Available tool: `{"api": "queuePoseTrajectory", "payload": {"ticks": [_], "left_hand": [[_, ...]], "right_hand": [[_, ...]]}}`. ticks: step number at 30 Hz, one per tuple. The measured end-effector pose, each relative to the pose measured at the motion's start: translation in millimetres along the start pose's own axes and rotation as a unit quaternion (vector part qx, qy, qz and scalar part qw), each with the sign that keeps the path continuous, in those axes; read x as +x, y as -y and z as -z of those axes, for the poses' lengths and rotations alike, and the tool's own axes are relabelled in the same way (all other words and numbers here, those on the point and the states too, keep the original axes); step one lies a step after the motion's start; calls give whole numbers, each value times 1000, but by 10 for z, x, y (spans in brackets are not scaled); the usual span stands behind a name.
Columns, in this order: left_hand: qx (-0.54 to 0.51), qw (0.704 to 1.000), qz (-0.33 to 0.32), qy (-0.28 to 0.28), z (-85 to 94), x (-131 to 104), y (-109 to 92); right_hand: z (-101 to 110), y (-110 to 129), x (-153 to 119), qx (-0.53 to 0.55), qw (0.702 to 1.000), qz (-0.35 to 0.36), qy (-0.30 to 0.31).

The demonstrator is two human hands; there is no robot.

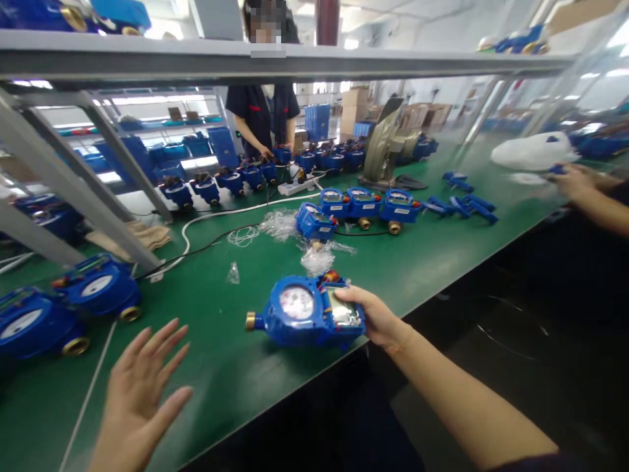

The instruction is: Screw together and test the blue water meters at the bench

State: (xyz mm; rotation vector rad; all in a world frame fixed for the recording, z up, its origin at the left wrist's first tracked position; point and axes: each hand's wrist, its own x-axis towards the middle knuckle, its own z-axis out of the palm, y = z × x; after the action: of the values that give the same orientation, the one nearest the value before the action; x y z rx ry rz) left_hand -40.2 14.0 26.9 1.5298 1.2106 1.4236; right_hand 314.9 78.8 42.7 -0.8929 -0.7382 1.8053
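Observation:
A blue water meter [297, 328] with a round dial and a brass threaded end is in front of me at the table's near edge. My right hand [376, 316] grips its right end, the thumb lying over the silvery part in its uncovered compartment. Coloured wires show at the top of that compartment. To the left, my left hand [142, 390] is raised over the green table with its fingers spread, holding nothing. Two more blue meters [101, 288] stand beyond it at the left, apart from the hand.
Several blue meters [362, 203] stand mid-table beside crumpled clear plastic [280, 225]. Blue plastic parts [462, 206] lie to their right. A white cable [185, 231] crosses the table [211, 367]. A co-worker [265, 121] stands opposite; another person's hand [577, 182] is at the right.

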Motion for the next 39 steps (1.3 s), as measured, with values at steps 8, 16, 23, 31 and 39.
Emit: {"api": "queuePoseTrajectory", "payload": {"ticks": [8, 16, 23, 31, 39], "left_hand": [[6, 957, 80, 279, -31, 97, 251], [0, 984, 81, 162, -227, -147, 435], [75, 987, 100, -105, -752, -384, 408], [171, 964, 97, -177, -1227, -330, 296], [177, 959, 104, -193, -1342, -345, 287]], "right_hand": [[-526, -499, 424, -126, 968, -117, 183], [-613, -346, 685, -335, 920, -46, 200], [-13, -215, 462, -596, 711, 340, -152], [-426, -643, -105, -497, 814, 277, -116], [-1070, -571, 107, -579, 774, 249, -56]]}}
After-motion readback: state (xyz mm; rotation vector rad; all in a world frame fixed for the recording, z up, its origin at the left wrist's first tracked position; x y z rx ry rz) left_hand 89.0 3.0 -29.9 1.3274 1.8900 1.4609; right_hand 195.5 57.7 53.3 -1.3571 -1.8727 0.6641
